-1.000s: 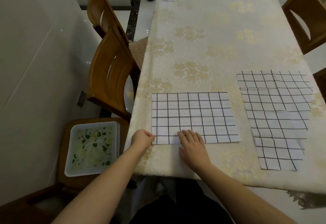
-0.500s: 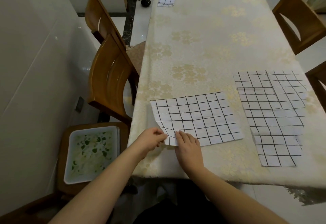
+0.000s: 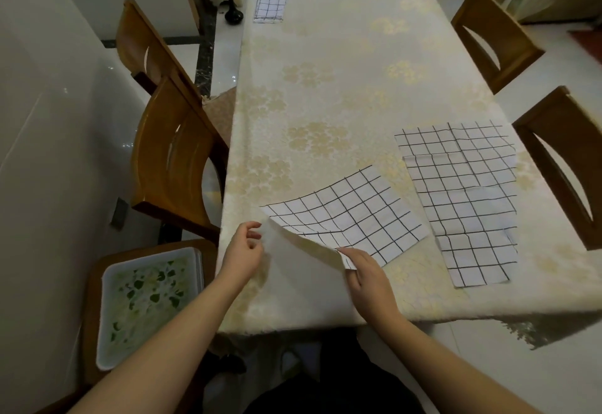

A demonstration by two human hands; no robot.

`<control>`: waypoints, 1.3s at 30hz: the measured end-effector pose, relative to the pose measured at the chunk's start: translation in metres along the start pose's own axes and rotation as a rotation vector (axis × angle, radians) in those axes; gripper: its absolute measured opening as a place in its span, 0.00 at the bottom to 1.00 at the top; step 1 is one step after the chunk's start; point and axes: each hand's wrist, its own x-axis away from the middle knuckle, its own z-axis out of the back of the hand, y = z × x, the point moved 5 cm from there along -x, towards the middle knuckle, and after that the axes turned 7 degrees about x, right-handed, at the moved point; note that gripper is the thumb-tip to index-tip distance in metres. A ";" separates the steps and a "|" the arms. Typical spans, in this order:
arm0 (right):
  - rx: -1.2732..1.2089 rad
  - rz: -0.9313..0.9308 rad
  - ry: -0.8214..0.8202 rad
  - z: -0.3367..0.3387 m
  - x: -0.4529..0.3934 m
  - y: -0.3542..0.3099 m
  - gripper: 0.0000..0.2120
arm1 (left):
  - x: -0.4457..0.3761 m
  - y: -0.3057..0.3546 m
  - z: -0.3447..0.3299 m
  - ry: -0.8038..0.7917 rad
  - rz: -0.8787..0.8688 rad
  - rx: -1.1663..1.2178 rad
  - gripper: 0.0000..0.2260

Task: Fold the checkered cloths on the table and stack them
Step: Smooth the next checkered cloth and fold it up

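Both hands at the near checkered cloth (image 3: 355, 215): right hand (image 3: 365, 270) grip pinching its lifted corner, left hand (image 3: 242, 250) loose, empty.

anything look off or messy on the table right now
Nothing spilled or damaged. The near checkered cloth sits askew, its near left corner lifted by the right hand. The unfolded cloths on the right overlap unevenly and lie creased. The small folded stack at the far corner looks tidy.
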 end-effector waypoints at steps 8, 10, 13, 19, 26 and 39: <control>-0.383 -0.294 0.092 0.036 0.027 0.044 0.16 | -0.031 0.020 -0.063 -0.240 -0.102 -0.179 0.33; -0.475 -0.383 0.134 0.045 0.030 0.058 0.19 | -0.029 0.035 -0.079 -0.335 -0.176 -0.208 0.30; -0.519 -0.503 0.150 0.059 0.027 0.076 0.22 | -0.023 0.055 -0.099 -0.430 -0.347 -0.275 0.19; -0.552 -0.588 0.205 0.083 0.009 0.108 0.09 | -0.039 0.069 -0.133 -0.371 -0.267 -0.294 0.07; -0.550 -0.651 0.210 0.093 -0.017 0.141 0.07 | -0.065 0.078 -0.162 -0.317 -0.190 -0.432 0.08; -0.340 -0.662 0.130 0.099 -0.058 0.183 0.13 | -0.070 0.069 -0.175 -0.168 -0.047 -0.501 0.04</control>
